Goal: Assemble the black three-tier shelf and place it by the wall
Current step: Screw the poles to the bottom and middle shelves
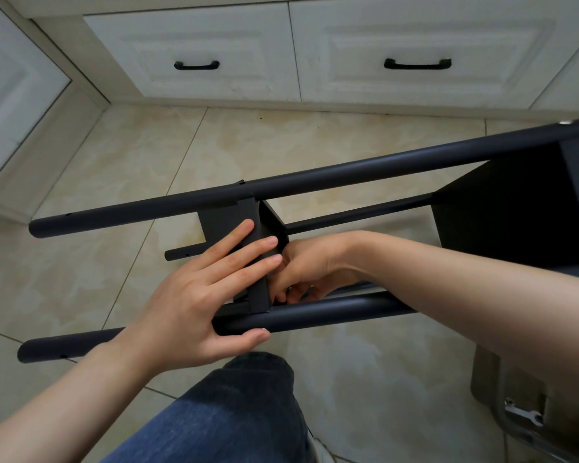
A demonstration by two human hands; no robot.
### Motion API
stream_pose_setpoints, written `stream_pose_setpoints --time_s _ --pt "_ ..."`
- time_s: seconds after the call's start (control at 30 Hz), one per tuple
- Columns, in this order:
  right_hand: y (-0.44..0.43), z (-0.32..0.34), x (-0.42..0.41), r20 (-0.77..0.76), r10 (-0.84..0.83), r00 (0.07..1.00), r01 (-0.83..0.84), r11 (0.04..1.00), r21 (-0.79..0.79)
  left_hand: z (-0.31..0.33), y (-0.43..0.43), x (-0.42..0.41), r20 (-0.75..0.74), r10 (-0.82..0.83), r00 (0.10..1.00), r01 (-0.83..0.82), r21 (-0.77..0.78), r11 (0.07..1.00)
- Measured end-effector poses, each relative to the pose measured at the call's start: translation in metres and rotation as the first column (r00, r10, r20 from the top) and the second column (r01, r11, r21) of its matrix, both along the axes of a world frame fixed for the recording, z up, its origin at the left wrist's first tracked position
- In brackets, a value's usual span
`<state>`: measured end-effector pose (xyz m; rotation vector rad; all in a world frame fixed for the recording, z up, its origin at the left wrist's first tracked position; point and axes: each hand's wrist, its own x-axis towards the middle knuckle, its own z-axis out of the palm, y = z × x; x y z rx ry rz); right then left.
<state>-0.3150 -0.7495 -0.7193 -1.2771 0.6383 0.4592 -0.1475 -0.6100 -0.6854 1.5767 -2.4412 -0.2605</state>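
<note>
The black shelf (315,177) lies on its side over the tiled floor (137,155), pole ends pointing left; open tile lies between it and the white drawers (194,55); left hand (194,295) lies flat, fingers straight on the middle panel (228,218), thumb along the near pole (331,312); right hand (310,267) curls at the panel's edge, and I cannot tell what it grips.

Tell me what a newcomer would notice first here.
The black shelf frame lies on its side across the tiled floor. At centre, the left hand lies flat on the middle panel, thumb under the near pole, while the right hand curls beside it at the joint.
</note>
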Motion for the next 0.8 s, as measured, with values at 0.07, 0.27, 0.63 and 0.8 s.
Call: stream_pose_setpoints --time_s 0.07,0.27,0.63,0.8 --pt "0.0011 0.0009 0.0006 0.012 -0.009 1.000 0.009 1.000 0.002 0.0000 -0.0001 0.0002 -0.003 -0.002 1.000 0.002 -0.001 1.000" --pt "-0.0038 0.0039 -0.0049 -0.002 0.013 1.000 -0.013 1.000 0.025 -0.0005 -0.0004 0.0011 0.000 0.002 1.000 -0.002 0.004 1.000" --pt "-0.0049 0.0028 -0.0055 -0.004 0.021 1.000 -0.021 0.999 0.023 -0.0007 -0.0007 0.0013 0.001 -0.002 1.000 0.002 -0.001 1.000" --pt "-0.0003 0.0000 -0.0002 0.017 0.012 1.000 -0.012 1.000 0.001 -0.0012 -0.0009 0.0009 -0.001 -0.004 1.000 0.004 -0.008 1.000"
